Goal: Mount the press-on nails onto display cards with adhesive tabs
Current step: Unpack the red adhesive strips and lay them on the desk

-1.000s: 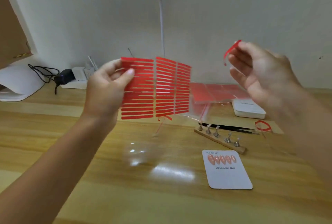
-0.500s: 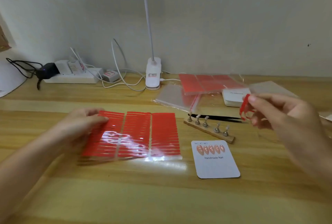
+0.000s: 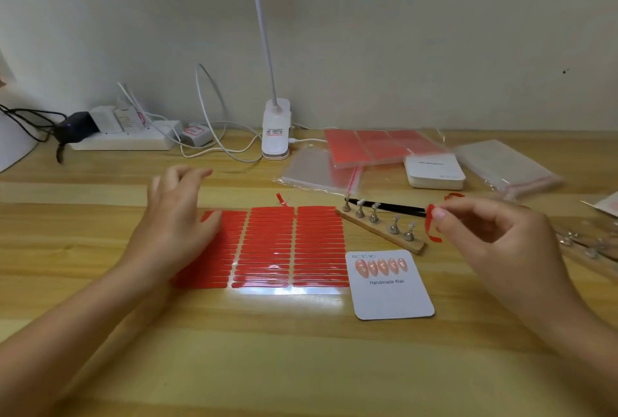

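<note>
Far left, beyond your fingertips: power strip [image 3: 123, 140] and plugs against the wall, well clear of the work.

Your left hand [image 3: 177, 226] lay flat, fingers loosely spread, gripping nothing; palm and heel rested on the left column of the red tab sheet [image 3: 284, 246], fingertips lifted past its far edge. The sheet sat flat on the table [image 3: 301, 366], its right edge touching the display card.

Just right of the sheet, the display card [image 3: 389, 284] lay face up with five nails [image 3: 381, 266] already in a row near its top edge. Behind it stood the wooden nail stand [image 3: 381, 227], with black tweezers [image 3: 391, 207] lying past that.

Your right hand [image 3: 495, 242] held a curled red strip [image 3: 431, 226] pinched between thumb and forefinger, other fingers half curled. The strip hung below your fingertips, just beside the stand's near end.

Risks, as I judged them: the dangling strip could fold onto itself or catch the stand, since it hung loose and close. Whether it was adhesive or only backing, I could not tell. Your left palm could lift or smear tabs beneath it.
</note>
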